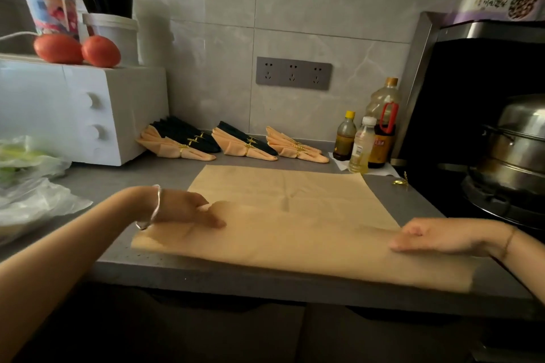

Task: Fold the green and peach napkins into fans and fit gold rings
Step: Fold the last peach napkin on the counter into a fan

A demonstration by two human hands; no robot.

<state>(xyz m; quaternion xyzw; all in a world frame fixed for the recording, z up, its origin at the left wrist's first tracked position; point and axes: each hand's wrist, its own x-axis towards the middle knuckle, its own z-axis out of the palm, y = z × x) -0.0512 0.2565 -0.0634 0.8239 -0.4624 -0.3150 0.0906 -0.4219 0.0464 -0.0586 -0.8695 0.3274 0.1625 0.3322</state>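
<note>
Both bare forearms reach in, the left from bottom left, the right from the right edge. Left hand (188, 209) lies palm down, fingers straight and together, pointing right, flat on the peach napkin (295, 215). Right hand (427, 237) sits at the napkin's right side, thumb stretched left, fingers bent at the knuckles. It's blurred, so it may be pinching the cloth, but that can't be confirmed. Hands well apart.
</note>
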